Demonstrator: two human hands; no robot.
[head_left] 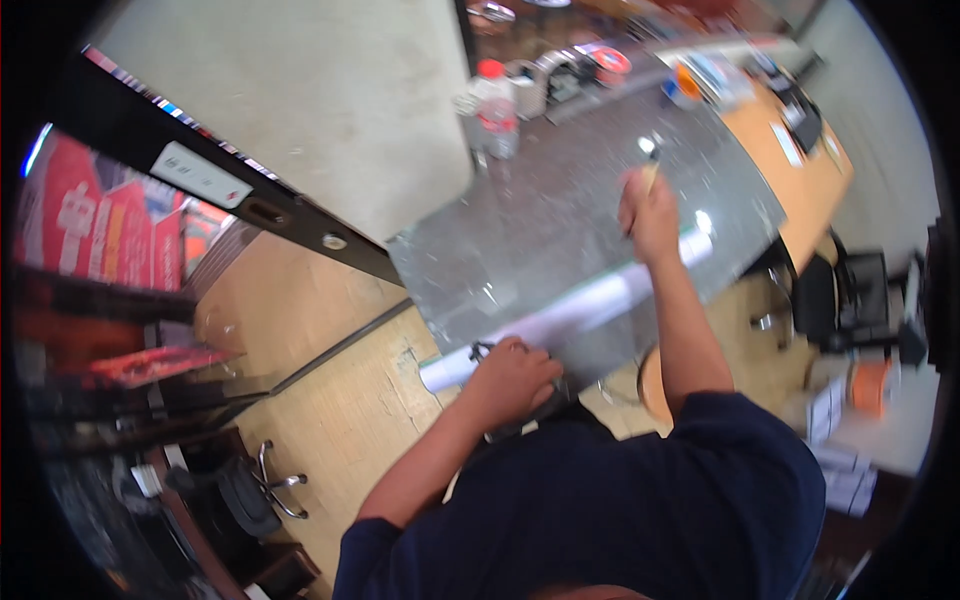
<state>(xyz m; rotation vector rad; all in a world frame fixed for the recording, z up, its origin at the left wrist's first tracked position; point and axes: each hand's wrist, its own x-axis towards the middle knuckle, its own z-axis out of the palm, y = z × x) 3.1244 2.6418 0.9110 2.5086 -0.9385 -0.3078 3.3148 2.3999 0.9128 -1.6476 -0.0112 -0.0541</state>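
Observation:
A long white roll (590, 305) of sheet material lies slantwise along the near edge of the dark grey table mat (470, 240). My left hand (515, 378) is closed over the near side of the roll's left part. By its fingertips shows a small black thing (481, 351), blurred, its kind unclear. Further out over the mat, beyond the roll's right part, my right hand (652, 210) grips a thin stick-like tool with a yellowish handle (650, 178). The tool's dark tip points away from me; blur hides its exact kind.
At the table's back edge stand a clear bottle with a red cap (495, 110), tape rolls (610, 66) and a blue-and-orange item (682, 88). A black-framed glass door (300, 225) borders the left side. Office chairs stand at right (850, 290) and lower left (245, 500).

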